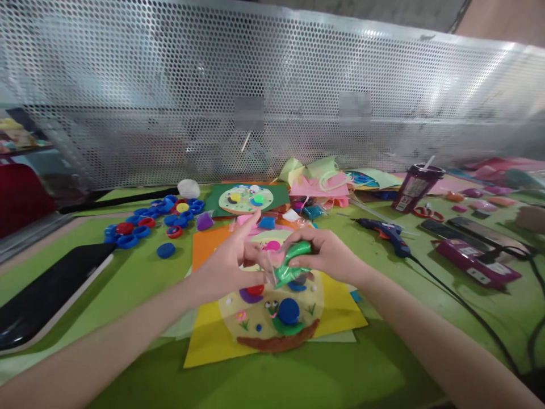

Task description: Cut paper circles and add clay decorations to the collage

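A packet of green modelling clay (293, 266) in clear plastic is held up in front of me. My right hand (324, 255) grips it from the right, fingers bent over its top. On the other side my left hand (230, 264) pinches the clear end of the wrapper, with the index finger raised. Directly below both hands is a round cream craft picture (251, 315) on yellow paper (204, 341). It bears a snail with a blue bottle-cap shell (288, 311), a pink flower and a brown strip. The hands hide part of its upper half.
Several blue and red bottle caps (166, 250) and rings lie left, beyond a black phone (46, 289). A second craft picture on green card (208, 204) stands behind. To the right are a glue gun (385, 230) with cable, scissors (428, 213), a dark cup (417, 187) and a purple box (477, 264).
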Motion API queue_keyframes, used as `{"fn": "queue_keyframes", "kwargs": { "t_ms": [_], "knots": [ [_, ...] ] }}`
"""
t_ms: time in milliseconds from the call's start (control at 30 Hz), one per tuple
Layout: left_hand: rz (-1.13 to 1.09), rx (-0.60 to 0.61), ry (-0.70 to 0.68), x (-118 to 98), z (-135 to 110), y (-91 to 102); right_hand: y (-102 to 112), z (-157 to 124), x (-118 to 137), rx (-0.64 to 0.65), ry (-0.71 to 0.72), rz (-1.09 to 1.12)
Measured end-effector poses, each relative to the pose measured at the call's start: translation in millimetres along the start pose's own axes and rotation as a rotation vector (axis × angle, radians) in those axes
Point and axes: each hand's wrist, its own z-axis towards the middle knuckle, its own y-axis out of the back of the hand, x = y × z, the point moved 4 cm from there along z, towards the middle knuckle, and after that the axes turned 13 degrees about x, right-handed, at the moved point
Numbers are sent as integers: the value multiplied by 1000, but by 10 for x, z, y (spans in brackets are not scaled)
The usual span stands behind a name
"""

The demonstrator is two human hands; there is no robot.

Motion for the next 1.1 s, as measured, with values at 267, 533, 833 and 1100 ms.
{"fn": "queue_keyframes", "kwargs": {
  "t_ms": [267, 533, 833, 1100],
  "knots": [
    [-156, -188, 50, 43, 0, 144, 49, -66, -28, -31, -20, 110],
    [248, -143, -24, -101, -36, 58, -34, -43, -12, -39, -25, -97],
    [536, -213, -14, -174, -57, 72, -78, -40, 98, -126, 105, -533],
    [126, -51, 154, 21, 1, 154, -258, -100, 21, -58, 318, -873]
  ]
}}
